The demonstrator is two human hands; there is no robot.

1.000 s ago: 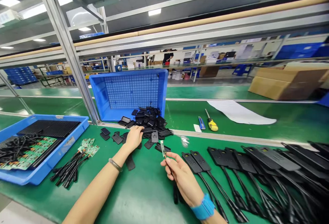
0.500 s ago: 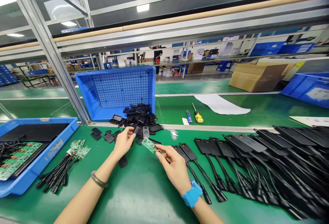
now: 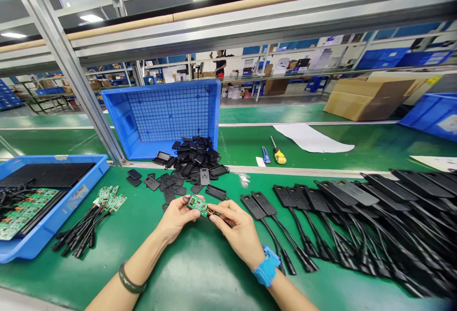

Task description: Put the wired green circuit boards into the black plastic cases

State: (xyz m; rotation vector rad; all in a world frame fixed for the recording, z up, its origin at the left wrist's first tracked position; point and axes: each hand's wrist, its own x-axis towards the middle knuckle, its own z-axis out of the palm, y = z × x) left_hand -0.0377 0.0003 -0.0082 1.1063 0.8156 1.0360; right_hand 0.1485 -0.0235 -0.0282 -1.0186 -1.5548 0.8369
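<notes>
Over the green bench, my left hand (image 3: 176, 218) and my right hand (image 3: 233, 220) meet at a small green circuit board (image 3: 197, 205) with a tiny display on it. My right fingers pinch the board's wired end, where orange and dark wires come off. The left hand's thumb and fingers are closed on a black plastic case piece, mostly hidden under the board; only a dark edge shows. Just beyond my hands, loose black case pieces (image 3: 194, 158) spill out of a tipped blue crate (image 3: 167, 115).
At left, more boards with black cables (image 3: 110, 199) lie beside a blue tray (image 3: 80, 196) of boards. Rows of cased units with cables (image 3: 317, 201) cover the right side. A yellow screwdriver (image 3: 279, 156), a blue cutter (image 3: 266, 155) and white paper (image 3: 314, 138) lie behind.
My left hand has come away from the pile with a black case piece and moved toward me. My right hand has brought the circuit board left and down against it.
</notes>
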